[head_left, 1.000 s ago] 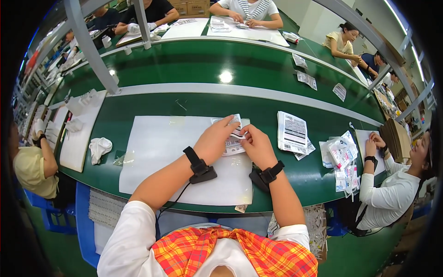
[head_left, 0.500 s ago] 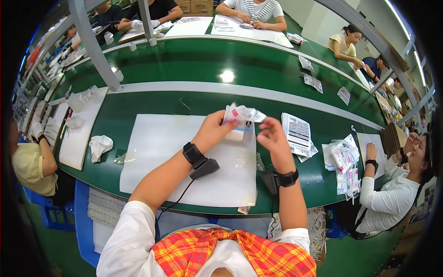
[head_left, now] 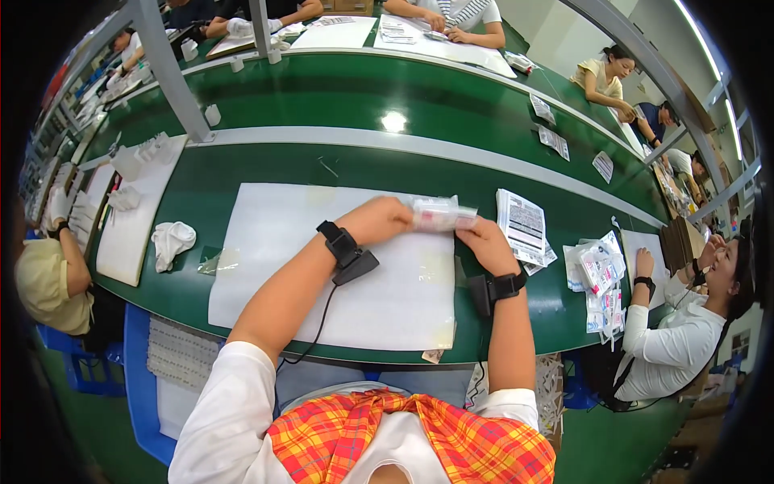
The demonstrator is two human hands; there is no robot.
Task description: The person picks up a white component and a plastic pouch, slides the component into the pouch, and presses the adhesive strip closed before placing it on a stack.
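Note:
Between my two hands a small clear plastic packet [head_left: 439, 214] with pink and white print is stretched sideways, slightly blurred by motion. My left hand [head_left: 384, 219] pinches its left end, and my right hand [head_left: 487, 243] grips its right end. Both are raised over the upper right part of a white work mat [head_left: 339, 278]. Just beyond my right hand lies a stack of printed leaflets [head_left: 520, 230]. To the right of that, several filled packets [head_left: 598, 278] are heaped on the green table.
A crumpled white glove [head_left: 172, 242] lies left of the mat. Across the far side runs a green conveyor [head_left: 322, 101] with a few packets [head_left: 553, 143] on it, behind a metal rail [head_left: 387, 141]. Co-workers sit left, right [head_left: 681, 339] and opposite. A blue bin [head_left: 139, 379] stands below the table's left front.
The packet has gone from upright and loosely bunched to lying flat and level. My right hand has closed on its right end, its fingers having been apart before.

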